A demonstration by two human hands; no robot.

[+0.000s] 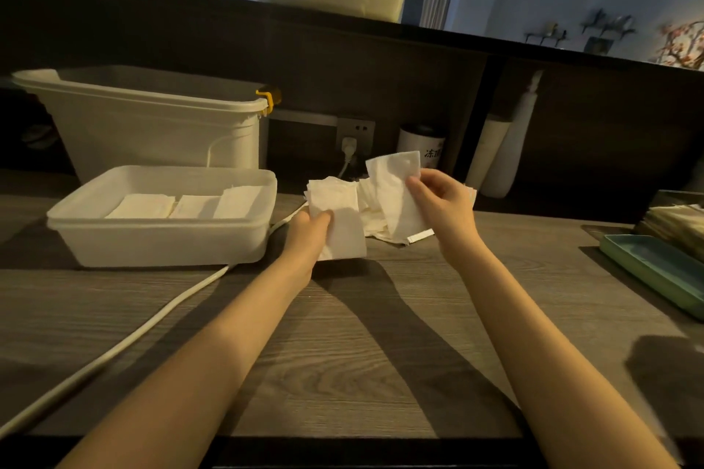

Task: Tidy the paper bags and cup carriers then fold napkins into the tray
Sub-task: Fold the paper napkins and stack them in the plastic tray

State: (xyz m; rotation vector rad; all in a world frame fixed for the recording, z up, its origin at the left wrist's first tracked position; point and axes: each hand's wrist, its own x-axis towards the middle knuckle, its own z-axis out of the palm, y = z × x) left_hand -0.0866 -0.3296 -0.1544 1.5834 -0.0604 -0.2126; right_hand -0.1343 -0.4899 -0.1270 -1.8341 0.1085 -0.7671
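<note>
A white plastic tray (160, 240) sits on the wooden counter at the left, with folded napkins (183, 206) lying in a row inside it. My left hand (308, 236) grips a small stack of folded napkins (341, 225) just right of the tray. My right hand (442, 202) holds a single white napkin (396, 194) upright above a loose pile of napkins (371, 219) on the counter between my hands.
A large white lidded bin (144, 122) stands behind the tray. A white power cable (144, 331) runs across the counter from a wall socket (354, 133). A green tray (655, 270) lies at the right edge, a white canister (421, 147) and cup stacks (495, 156) at the back.
</note>
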